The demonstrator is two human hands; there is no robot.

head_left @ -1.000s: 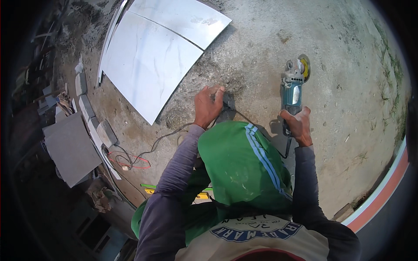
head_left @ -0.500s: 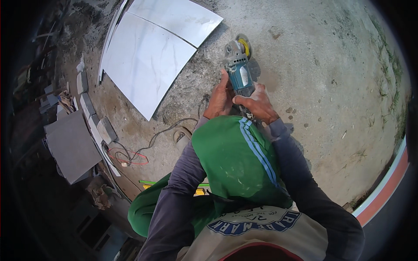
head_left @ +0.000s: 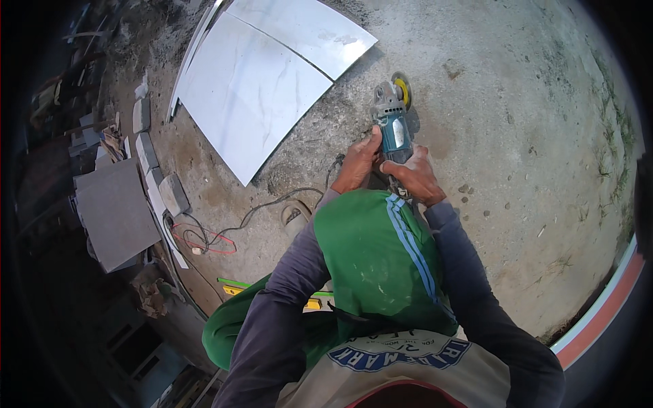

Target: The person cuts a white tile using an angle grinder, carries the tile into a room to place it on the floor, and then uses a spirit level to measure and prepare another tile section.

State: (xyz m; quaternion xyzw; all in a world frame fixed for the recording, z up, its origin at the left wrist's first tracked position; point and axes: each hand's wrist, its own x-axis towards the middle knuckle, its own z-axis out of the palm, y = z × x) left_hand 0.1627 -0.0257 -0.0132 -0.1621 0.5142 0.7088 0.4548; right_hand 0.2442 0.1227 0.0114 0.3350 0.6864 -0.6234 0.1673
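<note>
Here, the right hand (head_left: 416, 175) is wrapped around the rear of a teal-and-grey angle grinder (head_left: 396, 132) with a yellow-faced round disc (head_left: 403, 92), near the glossy white flat panels (head_left: 258, 85); the left hand (head_left: 357, 162) touches its left side, how tightly I cannot tell, fingers partly hidden.

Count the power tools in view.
1: the angle grinder, held in the right hand with the left hand at its left side, just beyond the green-clad knee. Others may be hidden in the dark left of the view.
</note>
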